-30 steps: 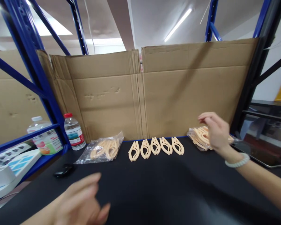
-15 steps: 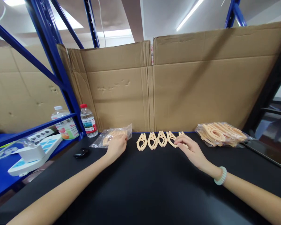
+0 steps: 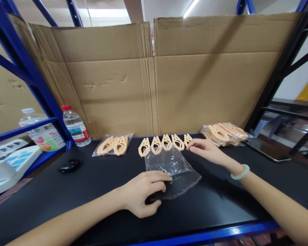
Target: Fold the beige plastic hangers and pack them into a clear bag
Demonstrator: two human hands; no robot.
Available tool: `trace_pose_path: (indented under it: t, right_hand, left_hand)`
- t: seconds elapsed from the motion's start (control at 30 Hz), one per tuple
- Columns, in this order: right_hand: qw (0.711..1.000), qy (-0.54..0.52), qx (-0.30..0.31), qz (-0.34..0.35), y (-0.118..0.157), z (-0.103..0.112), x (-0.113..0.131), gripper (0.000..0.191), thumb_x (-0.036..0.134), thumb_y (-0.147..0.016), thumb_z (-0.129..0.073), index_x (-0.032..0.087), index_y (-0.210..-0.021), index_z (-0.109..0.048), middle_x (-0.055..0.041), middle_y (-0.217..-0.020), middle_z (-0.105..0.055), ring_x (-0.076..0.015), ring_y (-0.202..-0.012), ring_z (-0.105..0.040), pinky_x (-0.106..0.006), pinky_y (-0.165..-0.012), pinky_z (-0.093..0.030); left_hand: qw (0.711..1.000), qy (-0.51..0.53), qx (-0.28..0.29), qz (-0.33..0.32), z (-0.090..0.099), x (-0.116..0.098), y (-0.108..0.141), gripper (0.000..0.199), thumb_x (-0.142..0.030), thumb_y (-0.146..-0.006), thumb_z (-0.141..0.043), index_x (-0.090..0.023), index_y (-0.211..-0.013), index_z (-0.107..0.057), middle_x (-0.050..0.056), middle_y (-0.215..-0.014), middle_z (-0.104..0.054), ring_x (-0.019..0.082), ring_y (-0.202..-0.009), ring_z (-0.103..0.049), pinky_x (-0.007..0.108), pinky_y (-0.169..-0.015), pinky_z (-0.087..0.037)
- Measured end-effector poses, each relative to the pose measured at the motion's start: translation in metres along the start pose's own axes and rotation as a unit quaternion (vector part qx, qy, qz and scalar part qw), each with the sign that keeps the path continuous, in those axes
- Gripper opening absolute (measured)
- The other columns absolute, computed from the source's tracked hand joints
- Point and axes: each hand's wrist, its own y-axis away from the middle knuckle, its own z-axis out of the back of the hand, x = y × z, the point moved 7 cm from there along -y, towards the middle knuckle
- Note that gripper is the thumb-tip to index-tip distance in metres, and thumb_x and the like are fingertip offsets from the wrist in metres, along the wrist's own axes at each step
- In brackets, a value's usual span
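A clear plastic bag lies flat in the middle of the black table. My left hand is at its near left edge, fingers spread and fingertips on the film; nothing is gripped. Behind the bag, several beige peg-shaped clips form a row, and the bag's far edge reaches the front of some. My right hand hovers by the rightmost clip, fingers loosely bent and apart, partly covering it. No held item shows there.
Left of the row is a bag holding similar clips; a larger bagged pile sits at right. A black mouse, a water bottle and a flat dark device are on the table. A cardboard wall closes the back.
My left hand has left the bagged clips at left and come nearer and to the right. A clear bag now lies under its fingertips. My right hand stays by the row. The view has shifted.
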Motion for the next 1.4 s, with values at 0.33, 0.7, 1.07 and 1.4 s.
trace_pose_path:
  t: [0.33,0.7,1.07,1.4]
  right_hand:
    - [0.951,0.189,0.218,0.109,0.021,-0.065,0.021,0.03,0.032,-0.087,-0.066,0.018,-0.114,-0.064,-0.0099,-0.116,-0.062,-0.0242,-0.106,-0.056,-0.041,-0.095,-0.044]
    - [0.951,0.209,0.21,0.088,0.022,-0.067,0.016,0.046,0.046,-0.077,-0.074,0.018,-0.113,-0.063,-0.0078,-0.102,-0.059,-0.0228,-0.092,-0.057,-0.036,-0.082,-0.048]
    - [0.936,0.341,0.057,0.061,-0.013,0.002,-0.06,0.066,-0.003,-0.079,-0.038,0.021,-0.14,-0.044,-0.0096,-0.145,-0.043,-0.0273,-0.135,-0.036,-0.052,-0.107,-0.037]
    - [0.904,0.391,0.17,0.007,-0.006,0.01,-0.093,0.074,-0.012,-0.06,-0.045,0.02,-0.125,-0.059,-0.0105,-0.153,-0.031,-0.0352,-0.144,-0.013,-0.057,-0.11,-0.028]
  left_hand:
    - [0.965,0.116,-0.137,0.193,0.007,0.025,-0.007,0.008,-0.013,-0.087,-0.052,-0.019,-0.087,-0.056,0.005,-0.104,-0.068,0.018,-0.099,-0.063,0.032,-0.086,-0.053]
    - [0.977,0.124,-0.003,0.172,-0.01,0.038,-0.003,0.019,-0.014,-0.083,-0.065,-0.022,-0.1,-0.066,0.007,-0.123,-0.057,0.021,-0.113,-0.056,0.037,-0.1,-0.045]
    - [0.995,-0.032,0.011,0.092,-0.021,0.024,-0.002,0.03,-0.013,-0.093,-0.043,-0.02,-0.118,-0.058,0.011,-0.129,-0.055,0.025,-0.121,-0.048,0.043,-0.104,-0.043]
    - [0.994,-0.063,0.012,0.083,-0.022,0.023,0.001,0.033,-0.014,-0.093,-0.045,-0.017,-0.125,-0.055,0.01,-0.13,-0.059,0.024,-0.123,-0.05,0.042,-0.105,-0.045]
